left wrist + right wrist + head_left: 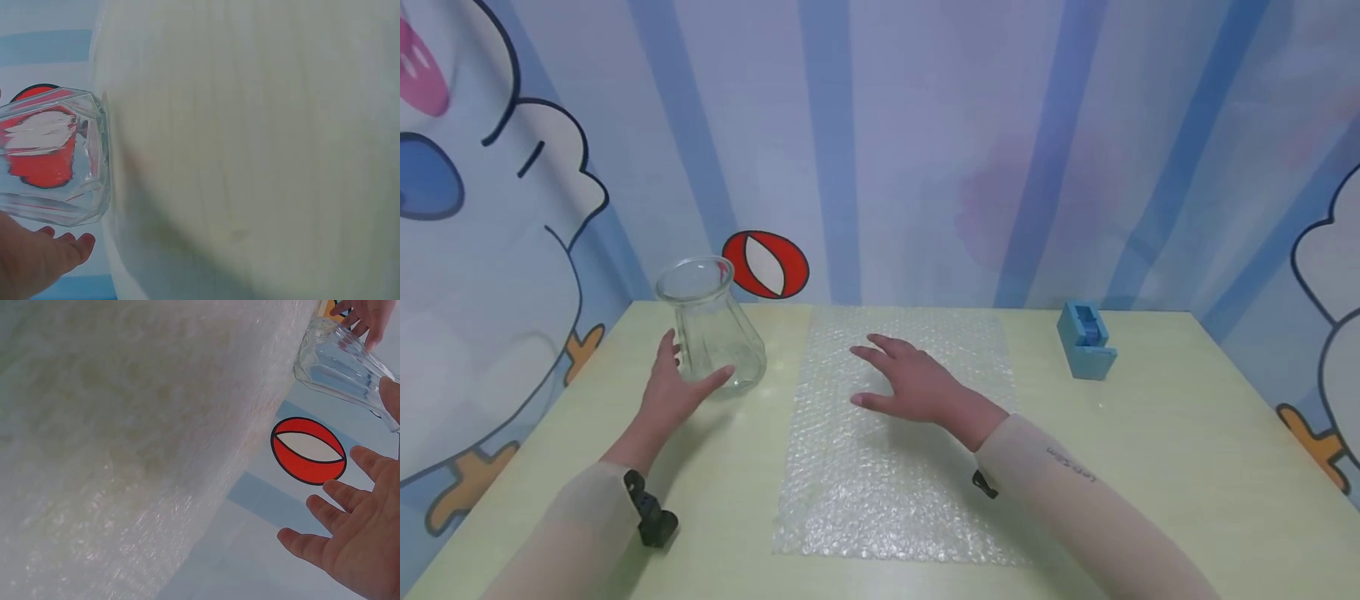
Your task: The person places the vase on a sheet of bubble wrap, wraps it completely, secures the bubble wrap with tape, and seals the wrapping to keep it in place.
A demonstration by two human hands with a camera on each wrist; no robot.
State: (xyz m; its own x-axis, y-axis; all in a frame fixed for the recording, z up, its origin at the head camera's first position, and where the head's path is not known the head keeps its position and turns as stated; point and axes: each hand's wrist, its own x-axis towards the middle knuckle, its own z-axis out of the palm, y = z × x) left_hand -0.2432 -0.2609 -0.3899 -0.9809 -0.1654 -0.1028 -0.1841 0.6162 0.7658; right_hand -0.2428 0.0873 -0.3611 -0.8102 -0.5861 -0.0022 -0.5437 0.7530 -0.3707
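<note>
Clear, flared-neck glass vase (718,337): upright, just beyond the nearer left grip (670,402).
Left grip: fingers spread, unclosed.
Right grip (917,387): likewise, above clear bubble-wrap sheet (865,492).

I see a pale yellow worktop (1180,475) on cam: clr glass vase (718,333) upright approx. 10 o'clock, bubble wrap (865,475) flat ctr. to 12, blue tape dispenser (1087,358) approx. 2.
</note>
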